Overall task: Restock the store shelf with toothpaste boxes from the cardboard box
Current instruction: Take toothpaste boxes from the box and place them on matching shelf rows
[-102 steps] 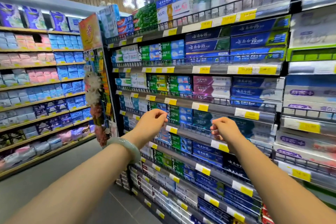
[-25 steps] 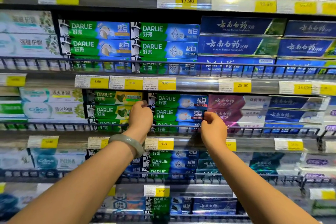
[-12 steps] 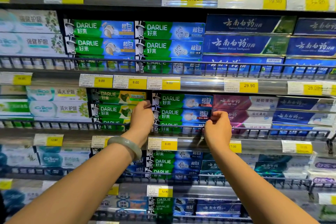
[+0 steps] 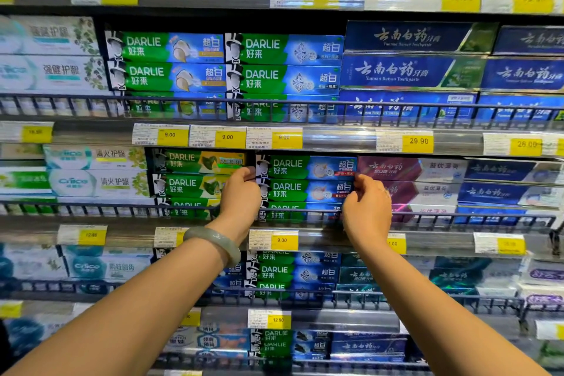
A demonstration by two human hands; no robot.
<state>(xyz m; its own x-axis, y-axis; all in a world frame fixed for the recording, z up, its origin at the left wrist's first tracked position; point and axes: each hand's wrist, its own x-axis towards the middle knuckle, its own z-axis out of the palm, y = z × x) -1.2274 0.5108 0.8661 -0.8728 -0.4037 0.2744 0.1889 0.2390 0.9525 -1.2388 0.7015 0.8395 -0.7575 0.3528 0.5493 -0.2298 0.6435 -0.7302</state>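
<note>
A stack of green-and-blue Darlie toothpaste boxes lies on the middle store shelf behind a dark wire rail. My left hand, with a jade bangle on its wrist, grips the stack's left end. At the right end, my right hand pinches the boxes with curled fingers. Both hands reach over the rail. The cardboard box is not in view.
Green Darlie boxes sit just left of the stack, maroon and blue boxes just right. Fuller shelves lie above and below, each fronted by a wire rail and yellow price tags.
Four seconds ago I stood off to the side of the aisle; now I face the shelf close up. Over the last second both hands stayed at the ends of the Darlie stack.
</note>
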